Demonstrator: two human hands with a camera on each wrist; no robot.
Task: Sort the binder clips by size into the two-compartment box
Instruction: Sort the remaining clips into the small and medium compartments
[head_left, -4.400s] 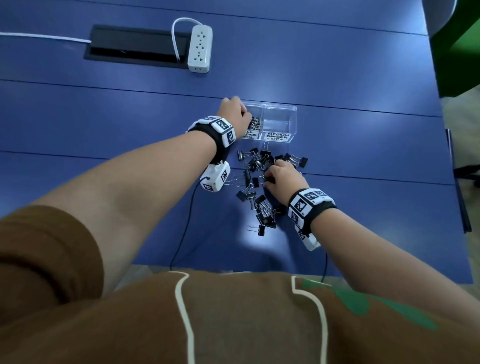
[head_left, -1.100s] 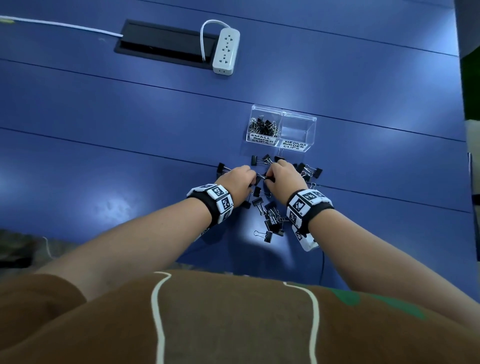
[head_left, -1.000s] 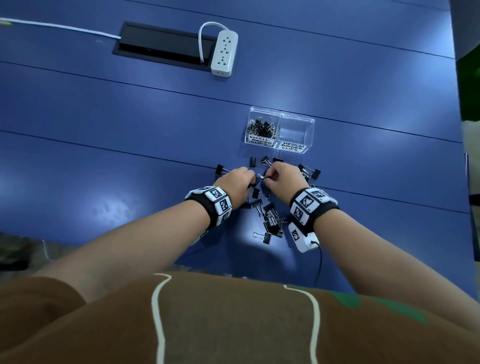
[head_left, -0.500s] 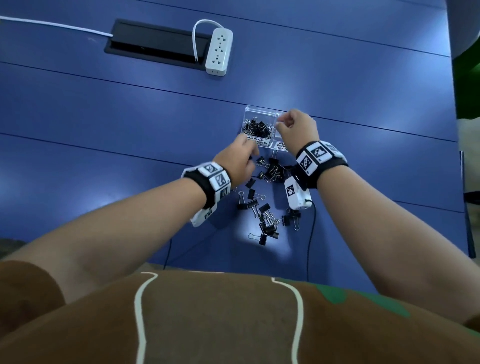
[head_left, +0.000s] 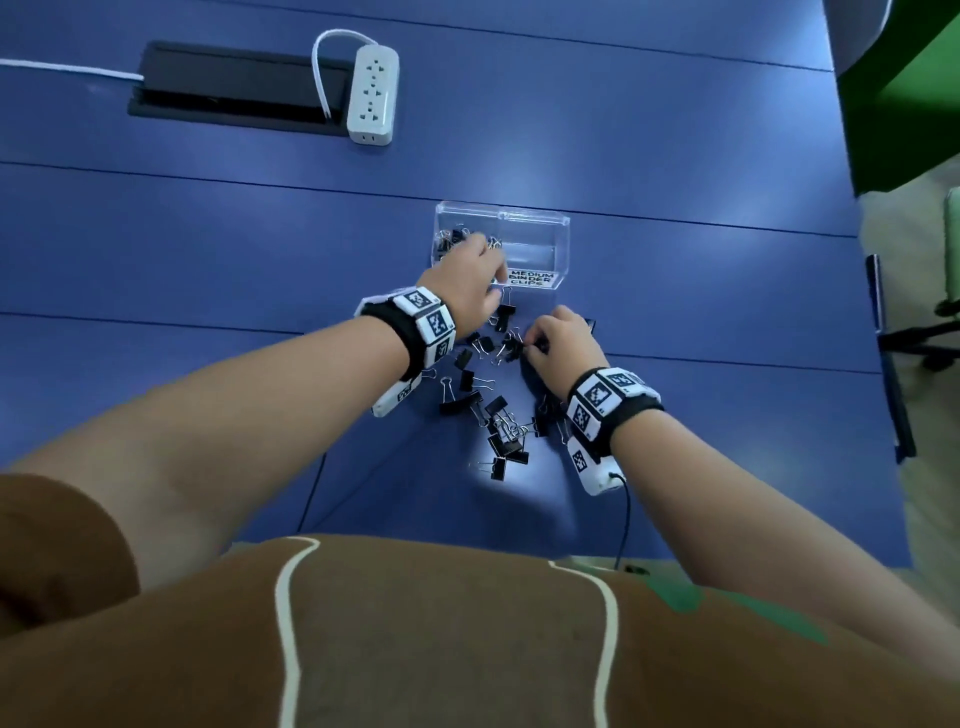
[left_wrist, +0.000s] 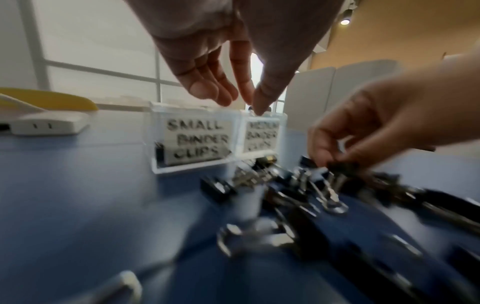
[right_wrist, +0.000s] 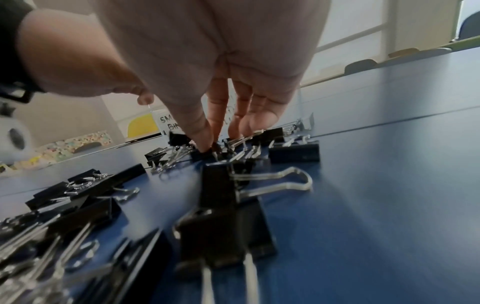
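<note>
The clear two-compartment box (head_left: 563, 228) stands on the blue table, labelled SMALL BINDER CLIPS (left_wrist: 197, 142) and MEDIUM BINDER CLIPS (head_left: 531, 278). Several small clips lie in the left compartment; the right one looks empty. My left hand (head_left: 493, 260) hovers over the small compartment with its fingers (left_wrist: 207, 92) straight and nothing in them. Black binder clips (head_left: 498, 426) of two sizes lie scattered in front of the box. My right hand (head_left: 530, 345) reaches down into this pile, thumb and fingers (right_wrist: 205, 142) pinching a small black clip (right_wrist: 207, 153).
A white power strip (head_left: 371, 93) and a black cable hatch (head_left: 234, 88) sit at the far side of the table. Wrist-camera cables trail off the near table edge (head_left: 467, 540). A chair base (head_left: 935, 338) stands to the right of the table.
My right hand has come back from the box down to the clip pile and pinched a clip. My left hand has moved forward from the pile to above the small compartment.
</note>
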